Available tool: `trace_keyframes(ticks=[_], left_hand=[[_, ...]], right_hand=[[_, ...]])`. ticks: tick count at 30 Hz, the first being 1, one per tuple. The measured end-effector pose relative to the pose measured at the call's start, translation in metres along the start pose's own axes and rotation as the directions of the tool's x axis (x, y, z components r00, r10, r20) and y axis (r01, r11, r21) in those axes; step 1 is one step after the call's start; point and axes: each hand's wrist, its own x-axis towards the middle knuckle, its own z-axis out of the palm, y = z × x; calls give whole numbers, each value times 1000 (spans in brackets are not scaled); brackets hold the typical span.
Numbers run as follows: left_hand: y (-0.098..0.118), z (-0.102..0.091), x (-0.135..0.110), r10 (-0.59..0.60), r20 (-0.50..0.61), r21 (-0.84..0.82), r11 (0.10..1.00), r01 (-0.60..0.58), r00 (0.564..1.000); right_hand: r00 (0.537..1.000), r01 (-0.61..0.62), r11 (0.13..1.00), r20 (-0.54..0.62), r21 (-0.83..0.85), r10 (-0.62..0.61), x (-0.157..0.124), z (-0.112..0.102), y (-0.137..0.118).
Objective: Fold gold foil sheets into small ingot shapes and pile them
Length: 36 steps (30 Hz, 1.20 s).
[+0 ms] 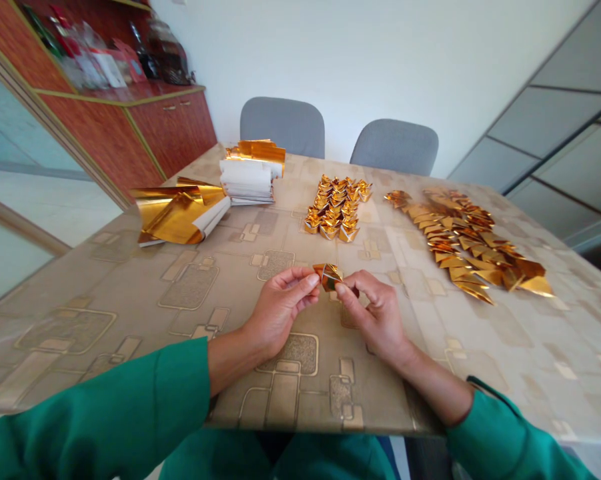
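Note:
Between my two hands is a small folded piece of gold foil paper, held just above the table. My left hand pinches its left end between thumb and fingers. My right hand grips the other end, its thumb on the near face. Beyond my hands stand rows of small folded gold paper ingots. To the right lies a spread of flat, pointed folded gold papers, overlapping one another.
Loose gold foil sheets lie at the left, beside a stack of white-backed paper with gold on top. A patterned cloth covers the table. Two grey chairs stand at the far side, and a wooden cabinet is back left.

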Motion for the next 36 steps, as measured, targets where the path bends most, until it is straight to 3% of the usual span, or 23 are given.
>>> trace_keyframes(ticks=[5, 9, 13, 18, 23, 27, 33, 36], left_hand=[[0, -2, 2, -69, 37, 9, 998, 69, 997], [3, -1, 2, -88, 132, 42, 996, 83, 987], [6, -2, 1, -150, 229, 77, 988, 135, 962], [7, -5, 1, -209, 291, 139, 975, 175, 934], [7, -9, 2, -264, 255, 262, 945, 197, 930], [7, -9, 1, -322, 290, 291, 927, 238, 901], [7, -10, 0, -382, 374, 194, 923, 332, 845], [7, -10, -1, -407, 416, 128, 912, 391, 813]], right_hand=[[1000, -9, 1000, 29, -8, 9, -1, -2, -5], [986, -137, 966, 127, 220, 110, 1, -6, -3], [924, -374, 788, 271, 489, 270, 5, -6, 5], [824, -561, 637, 427, 529, 372, 5, -8, 8], [773, -634, 525, 486, 568, 407, 3, -12, 5], [717, -696, 403, 589, 594, 372, 2, -15, 6], [637, -770, 232, 699, 594, 326, 3, -17, 5], [634, -771, 184, 710, 609, 306, 4, -18, 2]])
